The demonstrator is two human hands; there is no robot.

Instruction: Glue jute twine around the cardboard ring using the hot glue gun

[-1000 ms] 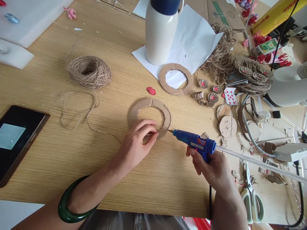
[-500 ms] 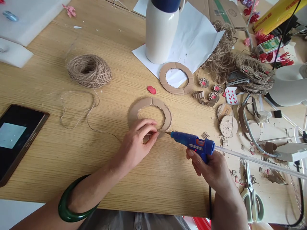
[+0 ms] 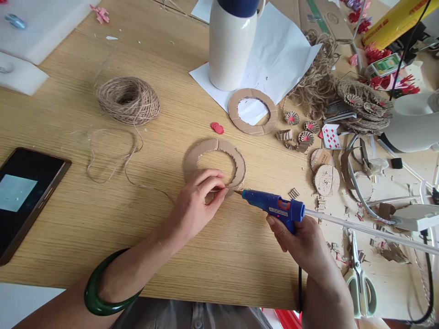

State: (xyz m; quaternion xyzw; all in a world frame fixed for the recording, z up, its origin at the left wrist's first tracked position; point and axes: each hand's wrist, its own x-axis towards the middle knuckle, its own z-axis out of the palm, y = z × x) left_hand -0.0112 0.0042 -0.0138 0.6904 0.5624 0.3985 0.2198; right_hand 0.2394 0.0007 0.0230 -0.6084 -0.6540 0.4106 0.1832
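Note:
A flat cardboard ring [image 3: 206,148] lies on the wooden table. My left hand [image 3: 197,205] is at its near edge, thumb and fingers pinched on a thin strand of jute twine [image 3: 151,188] against the cardboard. The pinched bit is mostly covered by the fingers. That strand trails back to a ball of jute twine [image 3: 128,101] at the left. In my right hand [image 3: 302,242] is a blue hot glue gun [image 3: 270,203], its tip almost at the ring's near right edge, just right of my left fingertips. A clear glue stick [image 3: 343,223] sticks out of its back.
Behind lie a second cardboard ring [image 3: 236,112], red paper discs [image 3: 217,128] and a white bottle [image 3: 231,50]. Cardboard rounds [image 3: 327,180], corrugated rosettes [image 3: 291,118] and scissors [image 3: 358,278] crowd the right. A phone [image 3: 30,196] lies left.
The glue gun's tip has shifted slightly left, along the ring's near edge toward my left fingertips. My left hand keeps its pinch in the same place.

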